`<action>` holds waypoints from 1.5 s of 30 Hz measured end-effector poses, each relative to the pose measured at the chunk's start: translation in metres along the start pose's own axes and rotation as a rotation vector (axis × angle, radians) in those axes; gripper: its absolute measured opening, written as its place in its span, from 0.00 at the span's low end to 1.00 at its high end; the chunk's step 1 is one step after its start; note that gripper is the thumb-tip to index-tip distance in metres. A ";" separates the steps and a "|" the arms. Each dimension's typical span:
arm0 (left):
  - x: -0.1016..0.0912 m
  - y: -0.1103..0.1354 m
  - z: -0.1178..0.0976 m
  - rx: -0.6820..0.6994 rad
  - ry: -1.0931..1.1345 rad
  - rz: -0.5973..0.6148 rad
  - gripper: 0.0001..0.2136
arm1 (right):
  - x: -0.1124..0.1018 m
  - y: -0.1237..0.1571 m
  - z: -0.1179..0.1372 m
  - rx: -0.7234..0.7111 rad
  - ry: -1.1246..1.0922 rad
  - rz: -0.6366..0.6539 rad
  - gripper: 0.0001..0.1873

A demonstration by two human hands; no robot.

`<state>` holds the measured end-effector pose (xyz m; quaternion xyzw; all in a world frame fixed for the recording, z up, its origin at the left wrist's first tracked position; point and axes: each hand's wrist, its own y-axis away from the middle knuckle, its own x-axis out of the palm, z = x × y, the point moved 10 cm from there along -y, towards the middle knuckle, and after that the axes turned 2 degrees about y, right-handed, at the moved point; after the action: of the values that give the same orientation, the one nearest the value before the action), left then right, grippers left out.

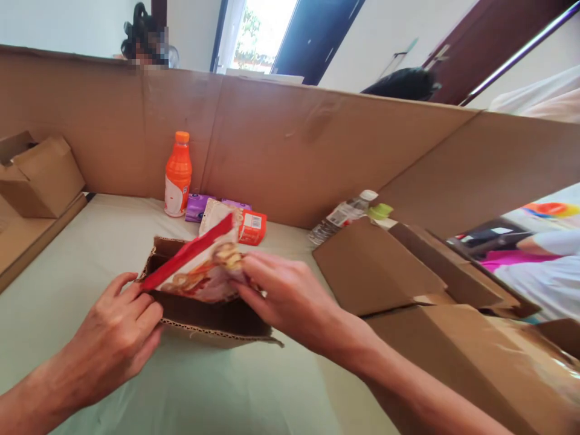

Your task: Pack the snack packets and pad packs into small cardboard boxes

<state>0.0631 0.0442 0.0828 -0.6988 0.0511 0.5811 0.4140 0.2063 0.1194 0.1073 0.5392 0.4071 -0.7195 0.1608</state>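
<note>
A red and white snack packet lies tilted over the mouth of a small open cardboard box on the pale green table. My right hand pinches the packet's right end. My left hand rests curled against the box's left side, its fingertips touching the packet's red edge. Behind the box stand an orange drink bottle, purple packs and an orange pack.
A clear water bottle lies near a green lid. Flat cardboard boxes are stacked at the right, another folded box at the far left. A tall cardboard wall rings the table. A person's head shows behind it.
</note>
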 end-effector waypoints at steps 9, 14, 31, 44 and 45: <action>-0.002 0.006 -0.003 0.049 0.153 -0.051 0.09 | 0.100 -0.016 0.031 -0.196 0.269 0.781 0.13; -0.001 0.004 -0.004 0.056 0.159 -0.044 0.09 | 0.130 -0.017 0.053 -0.279 0.241 0.915 0.15; 0.001 0.043 0.042 -0.211 0.278 -0.135 0.20 | -0.014 0.097 -0.043 0.160 -0.222 -0.117 0.28; 0.013 0.022 0.038 -0.215 0.131 -0.185 0.20 | 0.010 0.086 -0.045 0.212 -0.096 -0.298 0.38; 0.013 0.022 0.038 -0.219 0.128 -0.190 0.20 | 0.007 0.081 -0.049 0.221 -0.093 -0.307 0.38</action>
<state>0.0258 0.0598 0.0614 -0.7770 -0.0528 0.4959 0.3842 0.2896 0.1083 0.0631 0.4512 0.3953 -0.8001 0.0076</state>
